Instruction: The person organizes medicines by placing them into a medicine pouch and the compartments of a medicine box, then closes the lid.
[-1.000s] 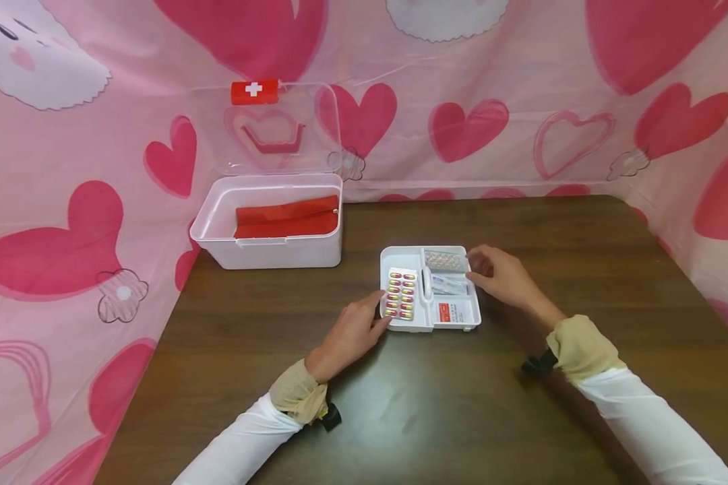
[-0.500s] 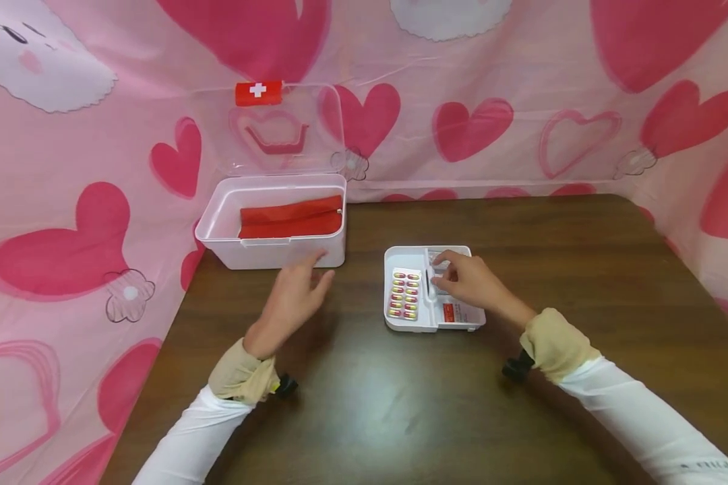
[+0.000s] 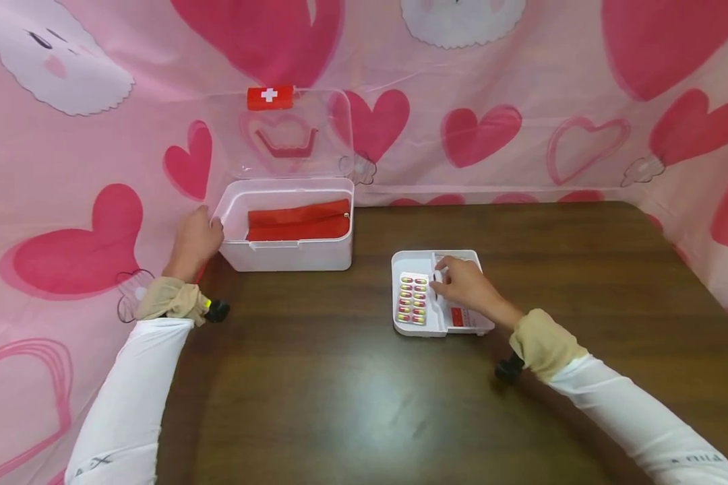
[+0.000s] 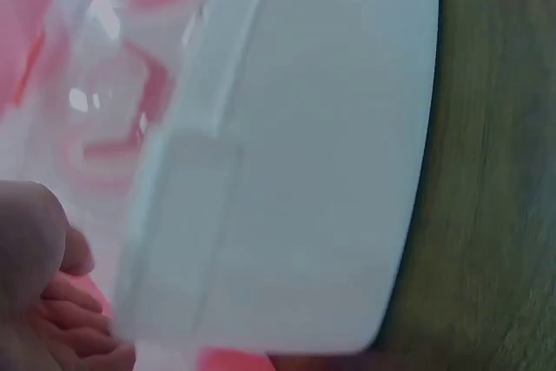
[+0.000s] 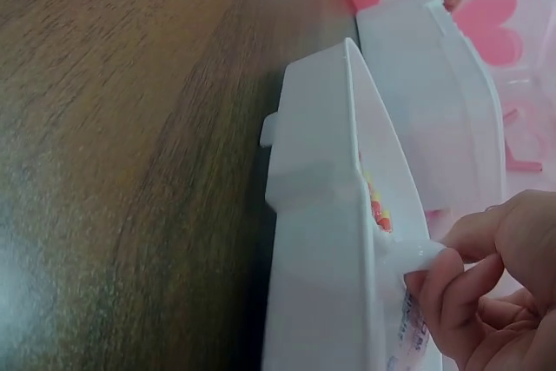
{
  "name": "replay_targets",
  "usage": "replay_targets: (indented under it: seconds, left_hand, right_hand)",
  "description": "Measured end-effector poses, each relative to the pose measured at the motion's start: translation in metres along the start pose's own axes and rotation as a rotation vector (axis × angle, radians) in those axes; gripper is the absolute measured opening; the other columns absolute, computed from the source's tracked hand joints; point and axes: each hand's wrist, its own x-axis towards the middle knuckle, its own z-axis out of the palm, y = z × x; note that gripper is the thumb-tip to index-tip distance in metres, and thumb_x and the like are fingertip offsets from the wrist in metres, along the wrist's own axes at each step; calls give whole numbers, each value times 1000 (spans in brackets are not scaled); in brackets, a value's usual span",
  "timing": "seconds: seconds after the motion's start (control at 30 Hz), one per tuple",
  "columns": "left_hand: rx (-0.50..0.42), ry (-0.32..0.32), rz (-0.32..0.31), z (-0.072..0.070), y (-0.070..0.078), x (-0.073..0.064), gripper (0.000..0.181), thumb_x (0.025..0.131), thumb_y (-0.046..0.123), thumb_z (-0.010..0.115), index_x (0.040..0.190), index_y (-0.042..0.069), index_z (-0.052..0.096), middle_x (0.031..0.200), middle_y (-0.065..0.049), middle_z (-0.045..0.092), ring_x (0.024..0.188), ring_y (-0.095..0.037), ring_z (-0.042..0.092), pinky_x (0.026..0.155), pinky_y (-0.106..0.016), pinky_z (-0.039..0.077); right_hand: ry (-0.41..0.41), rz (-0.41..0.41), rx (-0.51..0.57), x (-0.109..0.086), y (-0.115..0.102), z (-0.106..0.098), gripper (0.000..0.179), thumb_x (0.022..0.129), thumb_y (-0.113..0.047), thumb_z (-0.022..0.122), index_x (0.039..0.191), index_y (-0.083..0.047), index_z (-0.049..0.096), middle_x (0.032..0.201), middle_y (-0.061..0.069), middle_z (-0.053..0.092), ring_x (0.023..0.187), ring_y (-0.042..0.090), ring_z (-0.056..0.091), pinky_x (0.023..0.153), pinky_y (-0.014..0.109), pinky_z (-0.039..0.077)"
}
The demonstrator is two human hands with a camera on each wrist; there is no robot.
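Observation:
At the left end of the white first-aid box (image 3: 291, 257), my left hand (image 3: 195, 237) has its loosely bent fingers right at the rim. In the left wrist view its thumb stands apart from the box wall (image 4: 321, 145). My right hand (image 3: 463, 283) pinches the raised white handle (image 5: 413, 255) in the middle of a shallow compartment tray (image 3: 420, 331). A blister pack of red and yellow capsules (image 3: 412, 298) lies in the tray's left compartment. At the lower right of the tray shows a red-and-white packet (image 3: 459, 317); the hand covers most of the right compartments.
A red zipped pouch (image 3: 297, 221) lies inside the box. The clear lid (image 3: 327, 148), with its red cross latch (image 3: 269, 98), stands raised behind it against the pink heart-print cloth (image 3: 418, 54). Box and tray stand on a dark wooden table (image 3: 340, 377).
My left hand has left the tray's left side and moved leftward to the box's far end. My right hand has gone from the tray's right edge to its middle handle.

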Motion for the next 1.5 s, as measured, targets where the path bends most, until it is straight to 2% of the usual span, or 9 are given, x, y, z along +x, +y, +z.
replay_targets:
  seconds: [0.1, 0.17, 0.27, 0.37, 0.5, 0.63, 0.83, 1.03, 1.5]
  left_hand:
    - [-50, -54, -15, 2, -17, 7, 30, 91, 4, 36, 96, -18, 57, 80, -33, 58, 74, -43, 52, 62, -45, 43]
    - [-94, -76, -11, 3, -25, 9, 30, 88, 0, 37, 96, -17, 61, 74, -28, 57, 68, -33, 49, 57, -35, 39]
    - [-131, -88, 17, 2, -33, 11, 31, 87, -4, 37, 101, -17, 62, 74, -26, 59, 66, -26, 48, 56, -28, 38]
    - [-143, -85, 50, 1, -35, 9, 30, 89, -5, 38, 102, -16, 62, 79, -29, 61, 70, -27, 50, 62, -30, 39]
    - [-132, -96, 92, -1, -35, 0, 36, 92, -3, 36, 114, -15, 62, 89, -34, 65, 82, -37, 54, 74, -43, 44]
    - [-110, -106, 103, -1, -31, -13, 41, 94, 1, 34, 124, -11, 59, 95, -33, 65, 90, -43, 57, 84, -54, 44]
    - [-106, -131, 103, 1, -22, -35, 41, 99, 6, 35, 131, -6, 57, 110, -34, 65, 105, -51, 59, 92, -62, 43]
    - [-107, -159, 96, 2, -10, -54, 46, 100, 7, 36, 142, -6, 48, 122, -37, 60, 113, -53, 57, 99, -63, 41]
    - [-166, -227, 78, 10, 21, -96, 50, 102, 9, 42, 150, -3, 38, 135, -32, 55, 123, -50, 55, 106, -63, 41]
  right_hand:
    - [0, 20, 13, -1, 0, -1, 42, 90, -18, 70, 120, 8, 60, 75, 12, 67, 55, 13, 54, 48, 24, 42]
    - [3, 30, 23, -3, -1, -3, 42, 90, -18, 70, 121, 8, 60, 76, 13, 68, 56, 14, 56, 48, 25, 43]
    - [20, 31, 31, -5, -1, -8, 42, 90, -19, 70, 122, 7, 60, 75, 12, 67, 56, 15, 57, 49, 26, 43]
    - [39, 37, 30, -8, 1, -14, 43, 90, -20, 71, 123, 6, 60, 75, 11, 66, 59, 16, 56, 52, 26, 42]
    - [55, 45, 27, -13, 3, -22, 45, 90, -21, 71, 124, 6, 60, 77, 11, 67, 62, 17, 56, 55, 27, 42]
    - [59, 66, 39, -21, 6, -32, 45, 91, -22, 70, 125, 5, 60, 78, 10, 67, 62, 17, 56, 55, 27, 42]
    - [83, 96, 30, -35, 14, -51, 46, 91, -25, 70, 126, 3, 60, 81, 9, 68, 65, 17, 55, 57, 28, 42]
    - [121, 106, 27, -48, 24, -65, 48, 92, -28, 69, 128, 2, 59, 86, 11, 70, 68, 18, 58, 62, 29, 43]
    - [139, 159, 52, -63, 44, -86, 53, 95, -36, 65, 130, 2, 56, 81, 7, 74, 68, 17, 60, 61, 28, 40]
